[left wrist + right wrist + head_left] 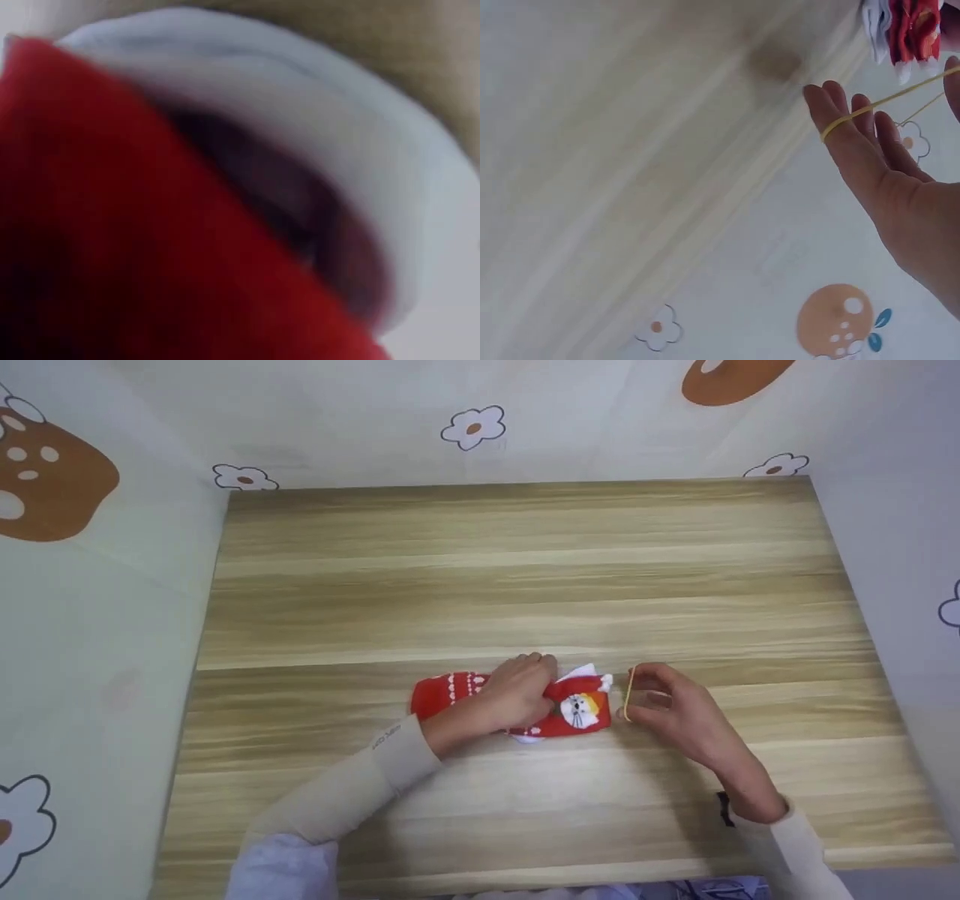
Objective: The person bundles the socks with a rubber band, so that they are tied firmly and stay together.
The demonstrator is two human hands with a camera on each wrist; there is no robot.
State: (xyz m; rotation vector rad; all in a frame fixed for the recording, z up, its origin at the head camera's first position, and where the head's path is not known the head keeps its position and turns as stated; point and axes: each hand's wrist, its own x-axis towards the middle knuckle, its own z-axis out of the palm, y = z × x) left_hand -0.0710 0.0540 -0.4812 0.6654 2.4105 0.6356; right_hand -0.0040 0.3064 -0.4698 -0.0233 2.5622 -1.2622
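Observation:
A folded bundle of red knitted fabric that looks like socks (584, 725), with white patterns and a cat face, lies on the table. My left hand (517, 690) rests over its middle with the fingers curled down onto it, hiding that part. Blurred red cloth (150, 225) and a curved white band fill the left wrist view. Just right of the bundle's end is my right hand (679, 709), its thumb and fingers spread apart. A thin yellow rubber band (889, 99) loops around them, stretched taut between thumb and forefinger.
The wood-grain table (510, 577) extends behind and to both sides of the hands. Pale walls (360, 427) printed with flowers and orange shapes enclose it at the back and sides. Dark cables (712, 889) show below the front edge.

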